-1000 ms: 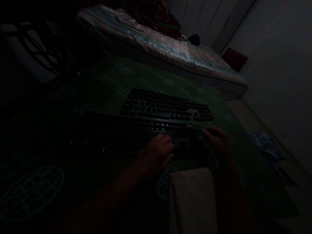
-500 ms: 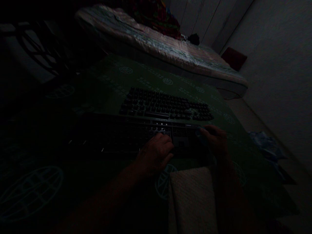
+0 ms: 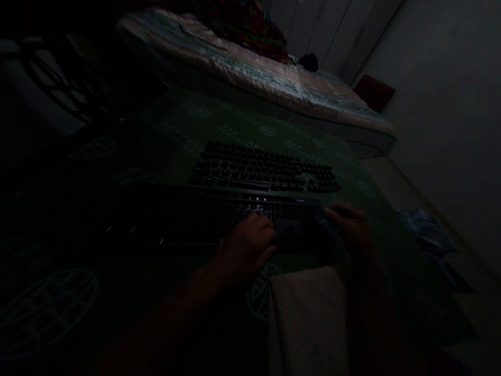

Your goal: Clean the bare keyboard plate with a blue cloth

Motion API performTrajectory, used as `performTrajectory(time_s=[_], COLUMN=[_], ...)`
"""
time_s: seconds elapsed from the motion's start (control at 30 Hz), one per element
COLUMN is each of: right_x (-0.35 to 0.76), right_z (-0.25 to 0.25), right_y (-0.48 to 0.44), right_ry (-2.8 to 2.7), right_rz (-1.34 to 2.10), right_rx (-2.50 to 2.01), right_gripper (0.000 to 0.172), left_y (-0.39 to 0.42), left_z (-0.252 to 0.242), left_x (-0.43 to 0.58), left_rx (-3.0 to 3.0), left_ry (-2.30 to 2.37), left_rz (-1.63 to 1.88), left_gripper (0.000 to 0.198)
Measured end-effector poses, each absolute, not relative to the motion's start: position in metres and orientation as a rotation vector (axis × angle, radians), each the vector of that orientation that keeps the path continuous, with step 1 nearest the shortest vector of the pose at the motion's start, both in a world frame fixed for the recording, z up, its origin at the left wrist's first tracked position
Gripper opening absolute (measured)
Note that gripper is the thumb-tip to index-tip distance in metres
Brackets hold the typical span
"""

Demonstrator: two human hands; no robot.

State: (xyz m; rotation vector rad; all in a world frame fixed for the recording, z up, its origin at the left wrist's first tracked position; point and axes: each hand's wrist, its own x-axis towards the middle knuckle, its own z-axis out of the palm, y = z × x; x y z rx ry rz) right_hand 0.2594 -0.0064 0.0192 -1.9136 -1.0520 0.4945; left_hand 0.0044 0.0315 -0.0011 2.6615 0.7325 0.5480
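Note:
In the dim light, a dark keyboard base (image 3: 287,219) lies across a green patterned tablecloth (image 3: 152,156). My left hand (image 3: 252,243) rests on the base right of its middle, fingers curled down and closed; whatever is under the fingertips is hidden. Off the right end of the base, my right hand (image 3: 350,224) is closed in a pinch at a dim bluish thing (image 3: 326,222) whose kind is too dark to tell. Behind the base, many loose black keycaps (image 3: 250,162) are laid out in keyboard order, with a long space bar (image 3: 249,184) at the front.
A folded light cloth (image 3: 309,318) lies near me, between my forearms. Beyond the table stands a bed with a patterned mattress (image 3: 250,78) and a red blanket (image 3: 254,31). A bluish plastic bag (image 3: 426,230) is on the floor at right, near the wall (image 3: 450,104).
My right hand has shifted slightly right, and the bluish thing is less distinct. My left hand stays in the same place on the base. The whole view has moved slightly.

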Motion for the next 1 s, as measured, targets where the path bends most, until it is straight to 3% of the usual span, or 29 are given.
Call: performTrajectory(time_s=[1.0], right_x=[0.254], right_z=[0.017], right_y=[-0.006], right_ry=[-1.156], right_rz=[0.323], right_rx=[-1.839], right_gripper=[0.022], left_y=[0.031], left_z=[-0.001], left_x=[0.004], left_rx=[2.646], left_ry=[0.732], left_rz=[0.565], left_gripper=[0.004])
